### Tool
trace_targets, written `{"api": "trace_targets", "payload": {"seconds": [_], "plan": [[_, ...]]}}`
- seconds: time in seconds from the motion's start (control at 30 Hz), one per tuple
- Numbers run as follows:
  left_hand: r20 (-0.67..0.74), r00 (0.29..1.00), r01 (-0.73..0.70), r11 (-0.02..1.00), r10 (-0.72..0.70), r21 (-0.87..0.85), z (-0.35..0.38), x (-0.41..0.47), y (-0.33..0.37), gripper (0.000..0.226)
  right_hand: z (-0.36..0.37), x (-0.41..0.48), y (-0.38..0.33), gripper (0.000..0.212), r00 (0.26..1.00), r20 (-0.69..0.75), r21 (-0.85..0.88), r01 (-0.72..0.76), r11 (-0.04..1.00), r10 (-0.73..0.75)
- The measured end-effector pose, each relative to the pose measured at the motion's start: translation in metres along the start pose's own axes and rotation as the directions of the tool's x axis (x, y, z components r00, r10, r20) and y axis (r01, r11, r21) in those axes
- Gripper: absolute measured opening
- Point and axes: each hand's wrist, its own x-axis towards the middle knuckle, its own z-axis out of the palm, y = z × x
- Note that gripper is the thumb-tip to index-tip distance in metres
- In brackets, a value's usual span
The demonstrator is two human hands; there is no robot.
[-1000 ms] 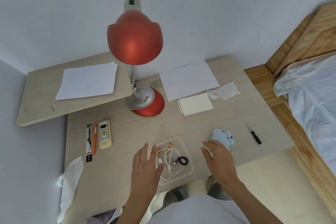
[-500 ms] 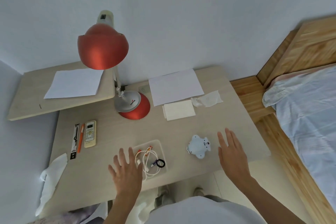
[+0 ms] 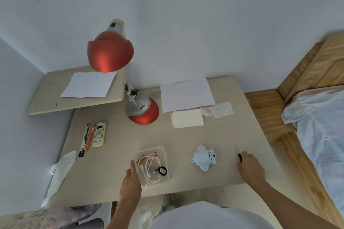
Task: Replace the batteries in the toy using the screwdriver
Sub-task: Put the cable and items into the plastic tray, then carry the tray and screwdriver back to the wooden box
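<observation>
Left edge: one white tissue (image 3: 59,171) hangs over the front left corner of the table (image 3: 121,147). One black strip pack (image 3: 84,140), one orange pen (image 3: 90,137) and one remote control (image 3: 99,134) lie side by side, lengthwise toward the far edge.
Shelf: one shelf (image 3: 46,98) sits above the far left corner, carrying one white sheet (image 3: 89,84).
Lamp: one red desk lamp (image 3: 110,55) has its base near the far edge and its shade out over the shelf.
Left hand: the left hand (image 3: 130,182) reaches over the front edge, edge-on, fingers straight and holding nothing. Its fingertip is just beside the tray's left rim; whether they touch cannot be told.
Tray: one clear tray (image 3: 162,156) near the front edge holds one coiled white cable (image 3: 149,173), one black ring (image 3: 162,170) and orange batteries (image 3: 154,154), two of them plain to see.
Papers: one large paper (image 3: 186,95) lies at the far edge, one cream pad (image 3: 187,121) just in front of it, and one crumpled wipe (image 3: 217,110) to its right.
Toy: one pale blue toy (image 3: 202,158) lies between the tray and the screwdriver, apart from both hands.
Screwdriver: one screwdriver (image 3: 238,154) lies flat near the front right corner, shaft toward the far edge.
Right hand: the right hand (image 3: 250,168) is palm down, well apart from the left, with fingers curled onto the screwdriver's black handle.
Bed: one bed (image 3: 320,126) stands to the right of the table.
</observation>
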Motion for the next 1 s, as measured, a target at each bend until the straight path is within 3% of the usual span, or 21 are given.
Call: {"api": "trace_targets", "payload": {"seconds": [0.17, 0.3, 0.57, 0.77, 1.0], "plan": [[-0.030, 0.988, 0.137, 0.961, -0.148, -0.240, 0.011, 0.008, -0.010, 0.103, 0.006, 0.023, 0.004, 0.020, 0.999, 0.038, 0.055, -0.027, 0.998, 0.025], [0.035, 0.967, 0.251, 0.908, -0.254, -0.335, 0.035, 0.026, -0.035, 0.081, 0.011, 0.032, 0.006, 0.022, 0.994, 0.056, 0.122, -0.101, 0.987, 0.095], [0.037, 0.974, 0.224, 0.912, -0.225, -0.343, 0.033, 0.025, -0.029, 0.062, 0.008, 0.033, 0.018, 0.035, 0.996, -0.015, 0.169, -0.080, 0.982, 0.084], [0.047, 0.969, 0.243, 0.896, -0.243, -0.371, 0.024, 0.020, -0.021, 0.057, 0.015, 0.032, 0.017, 0.019, 0.999, 0.029, 0.141, 0.014, 0.990, -0.018], [0.046, 0.978, 0.199, 0.839, -0.204, -0.506, 0.005, 0.020, -0.015, 0.048, 0.011, 0.030, 0.003, 0.018, 0.999, 0.051, 0.163, 0.008, 0.987, -0.016]]}}
